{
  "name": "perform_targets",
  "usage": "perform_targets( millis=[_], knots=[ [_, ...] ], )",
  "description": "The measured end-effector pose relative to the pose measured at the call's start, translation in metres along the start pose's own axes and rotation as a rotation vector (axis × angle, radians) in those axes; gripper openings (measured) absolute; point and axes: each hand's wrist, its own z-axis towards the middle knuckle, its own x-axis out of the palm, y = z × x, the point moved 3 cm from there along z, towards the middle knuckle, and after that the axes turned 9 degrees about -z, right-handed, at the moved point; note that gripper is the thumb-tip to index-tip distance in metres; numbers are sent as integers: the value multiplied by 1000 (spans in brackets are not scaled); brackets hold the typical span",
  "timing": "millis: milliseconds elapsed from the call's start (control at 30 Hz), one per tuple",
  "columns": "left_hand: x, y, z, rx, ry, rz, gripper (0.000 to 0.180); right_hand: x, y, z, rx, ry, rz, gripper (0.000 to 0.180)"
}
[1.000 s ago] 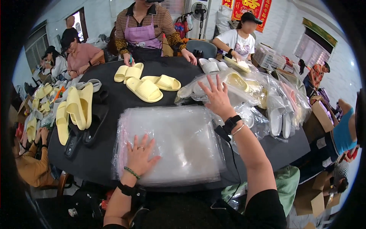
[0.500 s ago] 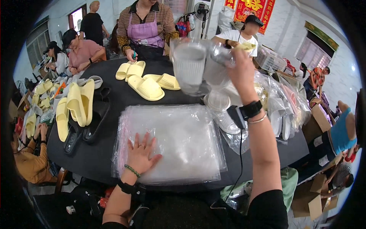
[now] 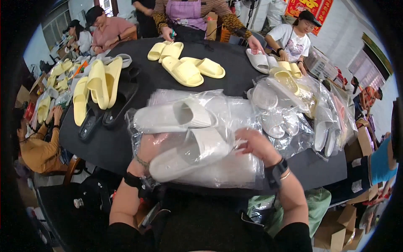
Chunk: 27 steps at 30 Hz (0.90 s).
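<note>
A pair of light grey-white slippers [image 3: 201, 147] in a clear plastic bag lies tilted over a stack of flat clear bags [image 3: 245, 170] in front of me. At its right end, my right hand [image 3: 257, 143] pinches the bag's plastic. My left hand [image 3: 152, 147] is beneath the left side of the bagged pair, partly seen through the plastic; its fingers are hidden by the slippers. Beyond the stack sit two pairs of pale yellow slippers [image 3: 182, 71]. More bagged slippers [image 3: 277, 122] are heaped to my right.
Yellow slippers [image 3: 96, 84] rest on black slippers [image 3: 119, 105] at the left of the dark table [image 3: 130, 147]. Across it, one person holds a small green-handled tool, their other hand touching pale slippers [image 3: 258, 61]. A person in white handles yellow slippers. Cardboard boxes [image 3: 340, 227] stand right.
My right hand has brought the bagged pale slippers down from the raised position onto the stack. My left hand, earlier flat on the stack, is now under them. The person across has reached toward pale slippers.
</note>
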Motion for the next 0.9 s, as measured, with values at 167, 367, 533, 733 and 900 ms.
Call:
perform_targets(
  millis=[167, 367, 533, 733, 900],
  knots=[
    [-33, -1, 18, 201, 197, 109, 33, 23, -16, -29, -124, -19, 104, 19],
    [-65, -1, 58, -156, 102, -222, 41, 27, -30, -71, -362, -110, 306, 19],
    [-94, 4, 53, -442, -144, -421, 51, 31, -61, -87, -29, 3, 289, 28],
    [-68, -6, 34, -504, -81, -124, 64, 20, -48, -82, -27, -85, 4, 30],
    [-60, 14, 26, -360, -66, 62, 79, 20, -51, -77, -107, -146, -220, 28]
  ],
)
